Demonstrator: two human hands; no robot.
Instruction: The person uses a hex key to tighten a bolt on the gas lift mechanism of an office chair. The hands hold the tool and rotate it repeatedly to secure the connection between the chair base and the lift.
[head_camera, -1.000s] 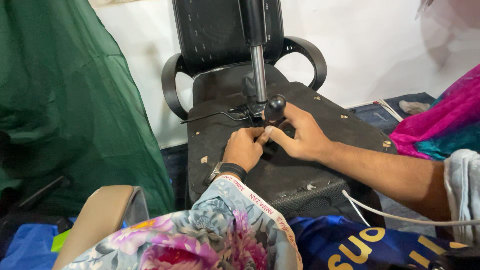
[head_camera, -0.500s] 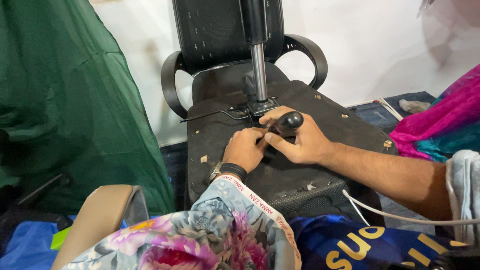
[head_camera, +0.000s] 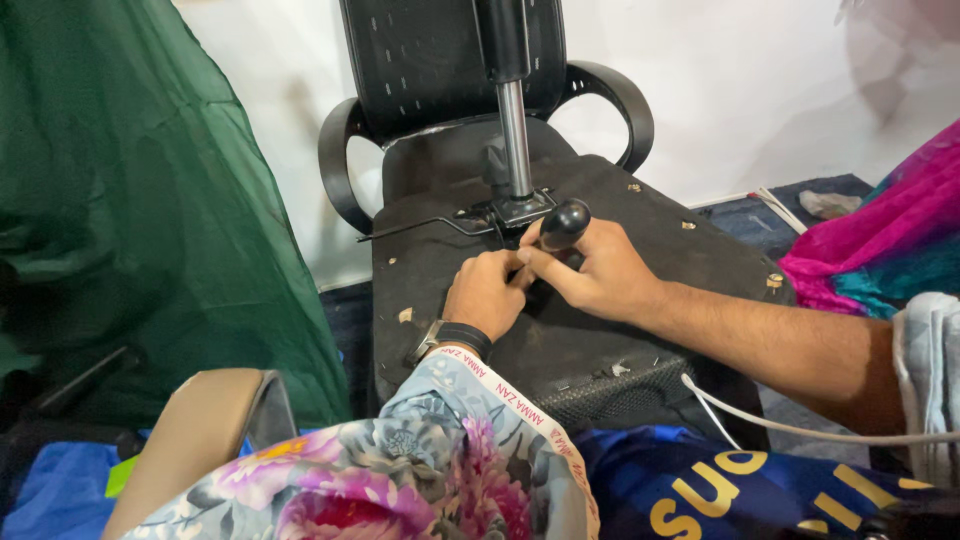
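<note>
Head view: an overturned office chair seat (head_camera: 640, 250) lies near centre, its gas cylinder (head_camera: 512, 120) rising at the far side. The right hand (head_camera: 600, 275) is wrapped around a black screwdriver handle (head_camera: 565, 222) just right of the cylinder base. The left hand (head_camera: 490, 295), fingers curled together, touches the right hand's fingertips on the seat underside.

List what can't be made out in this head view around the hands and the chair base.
- Tool tip: the right hand wraps a black-handled tool; fingers hide its working end.
- Left hand: its fingertips are tucked under the right hand, so what they touch is hidden.
- Gas cylinder: its top is cut off by the upper frame edge.
- Small bits on the seat underside: too small to identify.
</note>
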